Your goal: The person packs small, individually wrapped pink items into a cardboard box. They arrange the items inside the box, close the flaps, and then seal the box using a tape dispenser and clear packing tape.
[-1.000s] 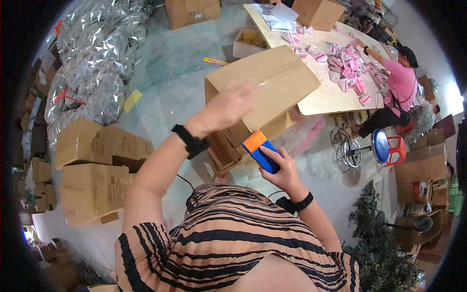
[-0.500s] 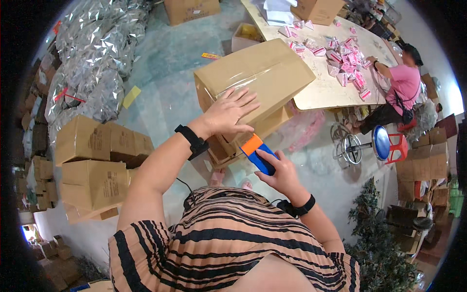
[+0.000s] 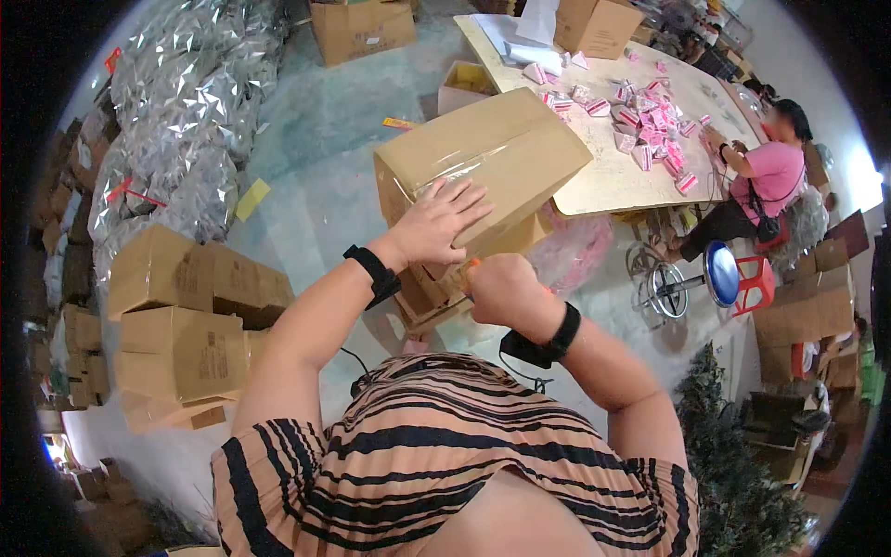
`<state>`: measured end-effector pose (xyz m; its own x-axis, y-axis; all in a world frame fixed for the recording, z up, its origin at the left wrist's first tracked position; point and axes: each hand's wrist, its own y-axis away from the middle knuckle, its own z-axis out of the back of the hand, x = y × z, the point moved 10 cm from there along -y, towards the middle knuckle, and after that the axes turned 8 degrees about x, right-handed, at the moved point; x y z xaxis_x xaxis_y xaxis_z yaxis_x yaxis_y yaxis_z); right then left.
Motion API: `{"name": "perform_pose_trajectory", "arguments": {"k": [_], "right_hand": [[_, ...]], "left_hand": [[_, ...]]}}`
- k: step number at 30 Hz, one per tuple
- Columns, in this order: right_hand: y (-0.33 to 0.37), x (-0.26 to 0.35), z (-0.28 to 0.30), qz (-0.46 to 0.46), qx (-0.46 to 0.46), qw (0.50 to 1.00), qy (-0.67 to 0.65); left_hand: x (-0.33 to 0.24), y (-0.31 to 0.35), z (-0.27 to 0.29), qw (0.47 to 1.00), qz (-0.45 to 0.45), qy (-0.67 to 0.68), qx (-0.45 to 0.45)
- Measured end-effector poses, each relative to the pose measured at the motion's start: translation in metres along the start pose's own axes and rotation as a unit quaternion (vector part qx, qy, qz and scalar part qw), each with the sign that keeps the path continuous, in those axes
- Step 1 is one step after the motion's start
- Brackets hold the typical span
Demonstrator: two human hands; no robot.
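Observation:
A large closed cardboard box [image 3: 506, 139] stands in front of me, with shiny clear tape along its top. My left hand [image 3: 441, 223] lies on its near left edge, fingers spread. Close to the box's near side is my right hand [image 3: 512, 292], closed around a blue-and-orange tape dispenser [image 3: 473, 267]. Only a small orange bit of the dispenser shows; the fist hides most of it. Under the taped box is another cardboard box [image 3: 432, 311], partly covered by my hands and the upper box.
Stacked cartons [image 3: 181, 353] stand at my left, below a heap of clear plastic bags [image 3: 186, 121]. A table [image 3: 594, 190] at the right bears small pink-and-white packages [image 3: 654, 125]; a person in pink [image 3: 775, 172] sits there. A blue stool [image 3: 720, 274] and a dark artificial tree [image 3: 715, 455] are nearer.
My right hand has moved up toward the box's near side and turned over, so the dispenser is now mostly hidden. My left hand stays flat on the box.

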<state>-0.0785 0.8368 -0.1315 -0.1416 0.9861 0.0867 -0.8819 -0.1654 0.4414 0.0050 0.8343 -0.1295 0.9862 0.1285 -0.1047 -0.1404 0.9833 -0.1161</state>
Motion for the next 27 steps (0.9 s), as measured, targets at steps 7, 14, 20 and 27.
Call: {"name": "perform_pose_trajectory", "arguments": {"k": [7, 14, 20, 27], "right_hand": [[0.012, -0.127, -0.114, -0.162, 0.040, 0.974, -0.156], [0.090, -0.156, -0.009, -0.236, -0.211, 0.924, -0.214], [0.087, -0.126, 0.087, -0.191, -0.454, 0.867, -0.077], [-0.026, -0.117, 0.111, -0.134, -0.442, 0.885, 0.058]], "left_hand": [[0.009, 0.012, 0.019, 0.982, 0.125, 0.024, -0.136], [0.008, 0.041, -0.024, 0.959, 0.137, 0.040, -0.244], [0.003, 0.049, -0.018, 0.955, 0.100, 0.106, -0.257], [0.073, 0.034, 0.020, 0.862, 0.254, 0.209, -0.386]]}}
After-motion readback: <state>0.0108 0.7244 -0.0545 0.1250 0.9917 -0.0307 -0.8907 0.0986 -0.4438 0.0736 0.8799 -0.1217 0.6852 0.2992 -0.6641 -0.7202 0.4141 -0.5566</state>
